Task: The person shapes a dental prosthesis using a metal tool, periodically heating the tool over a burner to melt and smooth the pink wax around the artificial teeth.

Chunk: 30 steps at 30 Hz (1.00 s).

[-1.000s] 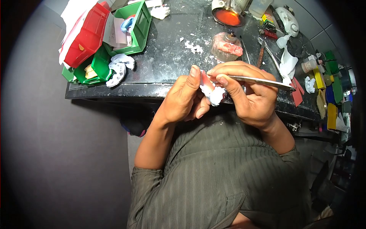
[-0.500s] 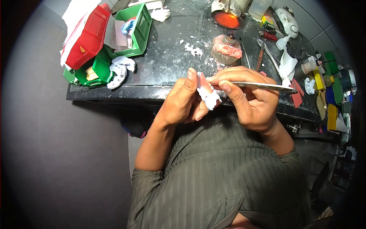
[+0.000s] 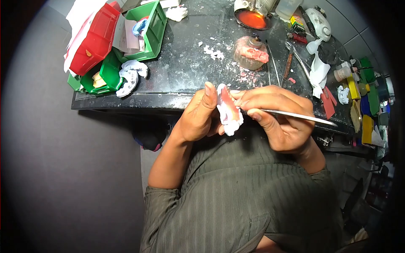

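In my left hand (image 3: 198, 111) is a small white plaster dental cast (image 3: 230, 127) with pink wax over part of it, held between thumb and fingers just beyond the bench's front edge. My right hand (image 3: 280, 116) is closed on a slim metal carving tool (image 3: 299, 115), its shaft pointing out to the right. The tool's working end is hidden by my right fingers, close against the cast's right side. Past my hands stands a glass spirit lamp (image 3: 249, 61) with a lump of pink wax (image 3: 254, 54) on it.
A glowing orange heater (image 3: 253, 19) stands at the back. At left are green bins (image 3: 154, 31), a red bin (image 3: 95, 38) and white plaster pieces (image 3: 131, 76). Right of the lamp lie a brown-handled knife (image 3: 288, 63), pink wax sheets (image 3: 328, 103) and crumpled tissue (image 3: 319, 74).
The cast has turned in my left hand, showing more of its pink face. My right hand has moved slightly down and right, and the tool now slopes more steeply.
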Each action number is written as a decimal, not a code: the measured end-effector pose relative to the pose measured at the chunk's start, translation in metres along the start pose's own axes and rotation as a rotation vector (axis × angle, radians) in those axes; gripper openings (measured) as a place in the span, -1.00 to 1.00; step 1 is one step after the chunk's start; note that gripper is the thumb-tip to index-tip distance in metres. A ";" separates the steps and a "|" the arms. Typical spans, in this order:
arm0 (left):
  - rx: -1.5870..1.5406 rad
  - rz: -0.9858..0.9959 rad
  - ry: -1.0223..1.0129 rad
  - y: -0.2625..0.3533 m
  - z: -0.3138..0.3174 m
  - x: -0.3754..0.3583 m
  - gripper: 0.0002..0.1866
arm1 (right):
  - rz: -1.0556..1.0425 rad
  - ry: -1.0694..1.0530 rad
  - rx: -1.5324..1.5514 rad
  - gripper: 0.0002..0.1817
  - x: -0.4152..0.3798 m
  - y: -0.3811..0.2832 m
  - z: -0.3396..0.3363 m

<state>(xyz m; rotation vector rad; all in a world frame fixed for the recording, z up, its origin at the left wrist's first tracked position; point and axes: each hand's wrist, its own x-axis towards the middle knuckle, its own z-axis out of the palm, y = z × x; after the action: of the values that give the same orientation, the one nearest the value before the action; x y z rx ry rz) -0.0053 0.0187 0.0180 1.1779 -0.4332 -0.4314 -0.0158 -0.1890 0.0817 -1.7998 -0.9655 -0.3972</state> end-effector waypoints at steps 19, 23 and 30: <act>-0.431 -0.079 0.055 -0.011 -0.008 0.008 -0.35 | -0.140 -0.050 -0.099 -0.79 -0.003 0.008 0.013; -0.334 -0.087 0.131 -0.008 -0.008 0.006 -0.33 | -0.110 -0.061 -0.008 -0.79 -0.010 0.008 0.018; -0.215 -0.033 0.150 -0.011 -0.003 0.006 -0.28 | -0.041 -0.034 0.043 -0.85 -0.010 0.005 0.015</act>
<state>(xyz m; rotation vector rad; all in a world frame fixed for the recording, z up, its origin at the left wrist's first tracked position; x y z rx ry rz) 0.0000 0.0146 0.0070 1.0021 -0.2311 -0.4045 -0.0202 -0.1804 0.0656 -1.7549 -1.0285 -0.3698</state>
